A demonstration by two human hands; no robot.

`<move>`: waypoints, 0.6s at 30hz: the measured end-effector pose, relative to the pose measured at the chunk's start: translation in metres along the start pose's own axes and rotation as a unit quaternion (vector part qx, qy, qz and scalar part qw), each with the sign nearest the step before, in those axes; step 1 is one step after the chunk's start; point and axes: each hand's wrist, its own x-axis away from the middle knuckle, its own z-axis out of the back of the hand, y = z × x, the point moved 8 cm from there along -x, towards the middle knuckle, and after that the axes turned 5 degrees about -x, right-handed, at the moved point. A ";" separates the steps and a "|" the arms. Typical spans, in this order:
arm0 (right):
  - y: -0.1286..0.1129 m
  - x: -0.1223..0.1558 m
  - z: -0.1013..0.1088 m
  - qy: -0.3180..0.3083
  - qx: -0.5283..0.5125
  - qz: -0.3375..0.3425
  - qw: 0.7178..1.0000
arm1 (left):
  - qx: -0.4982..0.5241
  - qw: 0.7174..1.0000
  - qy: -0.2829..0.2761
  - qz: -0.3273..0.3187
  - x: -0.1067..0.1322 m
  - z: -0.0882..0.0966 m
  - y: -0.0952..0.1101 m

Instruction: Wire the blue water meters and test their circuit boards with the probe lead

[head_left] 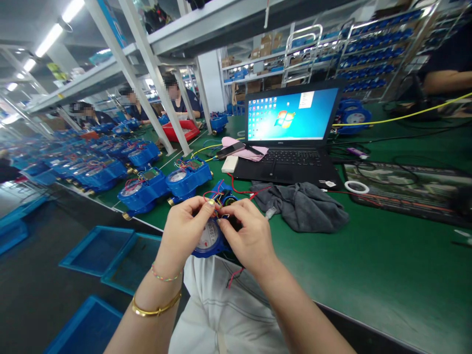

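Note:
A blue water meter [210, 240] with a white dial rests at the near edge of the green workbench [376, 265], partly hidden by both hands. My left hand [184, 231] is closed, pinching thin coloured wires [217, 199] above the meter. My right hand [248, 233] is closed too, fingertips meeting the left at the same wire bundle. A red wire [243, 191] runs from the meter toward the laptop.
An open laptop [291, 132] stands behind, with a grey cloth [300, 204] in front of it. Two blue meters [165, 184] sit to the left, with rows of more behind them. Blue trays [99, 250] lie on the floor. A tape roll [356, 187] lies at right. Several people sit at the far left.

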 end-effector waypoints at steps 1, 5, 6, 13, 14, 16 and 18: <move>0.000 -0.001 -0.001 0.001 -0.005 0.002 1.000 | 0.001 1.000 -0.001 0.002 0.000 0.000 0.000; 0.002 -0.001 -0.003 -0.002 -0.034 0.004 0.999 | -0.015 1.000 0.006 -0.005 -0.001 0.003 0.003; 0.002 0.000 -0.004 -0.002 -0.039 0.005 0.999 | -0.024 1.000 0.007 -0.006 -0.001 0.003 0.004; 0.000 0.000 -0.008 0.012 -0.003 0.008 1.000 | -0.028 1.000 0.000 0.004 -0.003 0.004 0.001; 0.000 0.000 -0.009 0.014 -0.006 0.009 1.000 | -0.027 1.000 -0.003 0.004 -0.003 0.004 0.001; 0.000 -0.002 -0.008 0.023 -0.027 0.009 0.999 | -0.028 1.000 -0.008 0.003 -0.005 0.004 0.000; 0.002 -0.003 -0.007 0.030 -0.053 0.004 0.998 | -0.032 0.999 -0.013 0.003 -0.006 0.005 0.000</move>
